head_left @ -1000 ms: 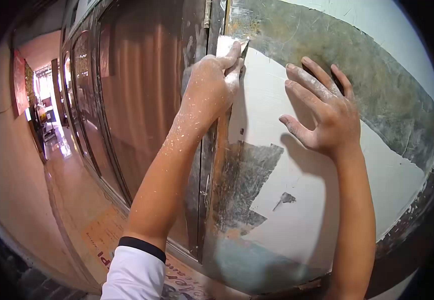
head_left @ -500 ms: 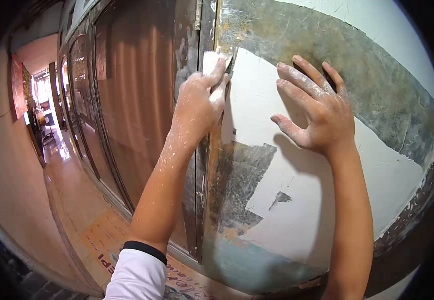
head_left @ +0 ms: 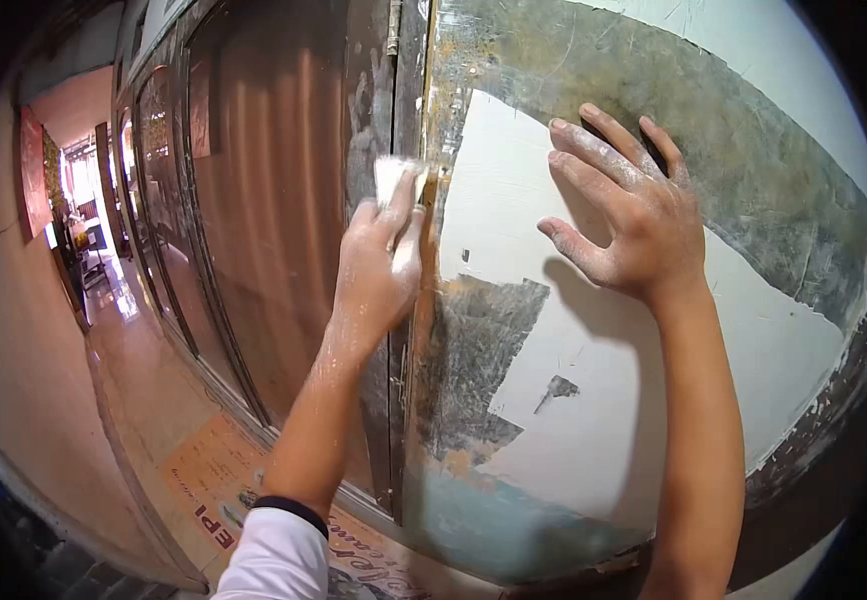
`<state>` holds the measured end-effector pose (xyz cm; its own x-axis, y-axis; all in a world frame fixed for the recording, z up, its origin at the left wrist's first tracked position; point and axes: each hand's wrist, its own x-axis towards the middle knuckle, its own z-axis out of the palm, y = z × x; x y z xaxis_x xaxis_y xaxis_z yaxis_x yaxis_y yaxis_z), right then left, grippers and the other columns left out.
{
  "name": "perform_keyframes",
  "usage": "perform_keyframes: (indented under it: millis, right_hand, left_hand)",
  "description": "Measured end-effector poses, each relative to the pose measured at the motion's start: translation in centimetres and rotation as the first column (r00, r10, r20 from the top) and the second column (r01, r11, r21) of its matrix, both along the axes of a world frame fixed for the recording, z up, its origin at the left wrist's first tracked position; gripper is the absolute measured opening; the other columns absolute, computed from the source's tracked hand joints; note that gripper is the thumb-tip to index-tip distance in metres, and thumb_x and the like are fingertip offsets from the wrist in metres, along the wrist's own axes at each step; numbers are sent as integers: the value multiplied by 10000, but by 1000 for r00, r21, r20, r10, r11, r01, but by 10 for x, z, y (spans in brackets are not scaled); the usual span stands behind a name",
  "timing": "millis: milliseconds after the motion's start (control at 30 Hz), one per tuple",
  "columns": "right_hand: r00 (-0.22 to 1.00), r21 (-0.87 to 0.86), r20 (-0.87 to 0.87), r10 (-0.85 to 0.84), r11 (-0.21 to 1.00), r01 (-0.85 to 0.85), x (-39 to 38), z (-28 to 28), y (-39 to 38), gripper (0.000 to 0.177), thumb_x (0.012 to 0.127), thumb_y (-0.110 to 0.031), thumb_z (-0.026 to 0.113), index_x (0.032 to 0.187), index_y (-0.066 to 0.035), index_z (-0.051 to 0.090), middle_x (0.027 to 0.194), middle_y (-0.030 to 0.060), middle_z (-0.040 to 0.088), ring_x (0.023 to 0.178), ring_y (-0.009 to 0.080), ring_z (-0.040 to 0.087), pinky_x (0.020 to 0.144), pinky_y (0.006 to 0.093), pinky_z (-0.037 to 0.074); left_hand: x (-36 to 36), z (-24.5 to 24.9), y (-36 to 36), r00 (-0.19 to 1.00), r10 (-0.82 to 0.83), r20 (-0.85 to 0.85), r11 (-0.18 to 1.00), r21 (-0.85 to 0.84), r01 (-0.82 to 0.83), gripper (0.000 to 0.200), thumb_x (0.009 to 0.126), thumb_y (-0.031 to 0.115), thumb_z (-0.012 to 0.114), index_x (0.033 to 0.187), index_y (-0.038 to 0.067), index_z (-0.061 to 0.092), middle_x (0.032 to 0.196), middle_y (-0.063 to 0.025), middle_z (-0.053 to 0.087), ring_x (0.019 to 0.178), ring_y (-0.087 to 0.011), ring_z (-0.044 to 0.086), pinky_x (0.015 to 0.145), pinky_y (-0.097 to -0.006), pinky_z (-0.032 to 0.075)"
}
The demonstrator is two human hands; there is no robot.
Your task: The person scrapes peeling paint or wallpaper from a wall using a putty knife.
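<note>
My left hand [head_left: 379, 262] is wrapped around a putty knife [head_left: 390, 180], with the index finger stretched along its white-smeared blade. The blade points upward over the dark door frame [head_left: 362, 130], just left of the wall corner. White dust covers my fingers and wrist. Spread against the wall, my right hand [head_left: 636, 225] holds nothing, and its fingertips reach the bare grey-green surface [head_left: 754, 190]. Beneath that palm, a broad layer of white putty [head_left: 499, 190] has ragged edges. A dark patch [head_left: 494, 330] shows through at its lower left.
A wooden door with glass panes [head_left: 274, 200] and a brown curtain behind it stands left of the corner. Printed orange sheeting [head_left: 209, 470] lies on the floor below. Farther left, a tiled corridor [head_left: 129, 340] runs back beside a plain wall [head_left: 29, 340].
My left hand has drawn the putty knife down and left, off the wall's edge and over the door frame. My right hand stays in nearly the same place.
</note>
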<state>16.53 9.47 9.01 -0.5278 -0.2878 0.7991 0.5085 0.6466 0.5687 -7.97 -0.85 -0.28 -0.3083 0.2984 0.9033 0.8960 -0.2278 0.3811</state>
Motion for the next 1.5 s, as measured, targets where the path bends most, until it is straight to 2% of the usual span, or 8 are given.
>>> perform_keyframes:
  millis: [167, 267, 700, 767, 900, 933, 1367, 1500]
  right_hand:
    - [1000, 15, 12, 4, 1000, -4, 0, 1, 0, 431, 845, -483, 786, 1153, -181, 769, 1428, -73, 661, 1419, 173, 524, 1248, 456, 295]
    - [999, 31, 15, -28, 999, 28, 0, 2, -1, 425, 837, -464, 801, 1167, -197, 771, 1434, -69, 658, 1428, 165, 516, 1255, 455, 282]
    - [999, 65, 19, -43, 997, 41, -1, 1, 1, 441, 835, -472, 799, 1185, -206, 761, 1436, -73, 655, 1435, 157, 510, 1251, 455, 283]
    - [999, 73, 18, -40, 997, 39, -1, 2, 1, 443, 832, -471, 801, 1184, -204, 762, 1435, -77, 656, 1431, 155, 514, 1249, 450, 287]
    - [1000, 59, 14, -27, 998, 26, -1, 1, 1, 447, 829, -467, 805, 1183, -197, 769, 1426, -70, 665, 1417, 160, 531, 1248, 455, 292]
    - [1000, 71, 14, -25, 997, 24, 0, 2, 1, 450, 828, -468, 806, 1185, -195, 771, 1423, -65, 669, 1413, 160, 536, 1247, 457, 297]
    - [999, 56, 30, -17, 998, 16, 3, 1, 2, 449, 837, -447, 800, 1193, -174, 769, 1428, -39, 670, 1427, 187, 525, 1242, 454, 298]
    - [999, 52, 48, -18, 999, 16, 4, 1, 3, 472, 834, -407, 816, 1226, -151, 764, 1437, -14, 668, 1447, 207, 512, 1239, 461, 298]
  left_hand:
    - [18, -91, -18, 977, -139, 164, 990, 6, 140, 529, 1027, 7, 565, 1542, -36, 455, 1143, -158, 656, 998, -203, 609, 934, -286, 472]
    - [34, -126, -16, 962, -191, 197, 981, 23, 190, 567, 1001, 39, 640, 1539, -7, 467, 960, -173, 583, 858, -306, 587, 842, -355, 500]
    - [71, -128, 18, 778, -298, 553, 948, 73, 311, 574, 1029, 119, 625, 1544, -49, 437, 1264, -303, 672, 1187, -398, 669, 1017, -403, 500]
    - [66, -137, 23, 866, -213, 452, 974, 24, 227, 596, 1072, 116, 590, 1626, 87, 373, 886, -62, 666, 471, -58, 443, 441, -283, 407]
    - [61, -129, 18, 968, -81, 237, 997, 17, 79, 552, 1064, 105, 589, 1582, 18, 419, 1064, -184, 735, 842, -195, 680, 838, -329, 554]
    - [69, -112, 2, 874, -161, 459, 967, -102, 232, 528, 1061, 103, 583, 1554, -18, 436, 1217, -274, 709, 1121, -261, 683, 1027, -345, 482]
    - [62, -116, 15, 956, -100, 276, 994, 58, 87, 506, 1073, 137, 567, 1534, -29, 443, 884, -255, 651, 752, -221, 595, 767, -325, 500]
    - [69, -101, 5, 894, -90, 440, 980, -122, 158, 544, 1059, 118, 573, 1555, -32, 410, 1037, -310, 671, 889, -452, 659, 821, -451, 515]
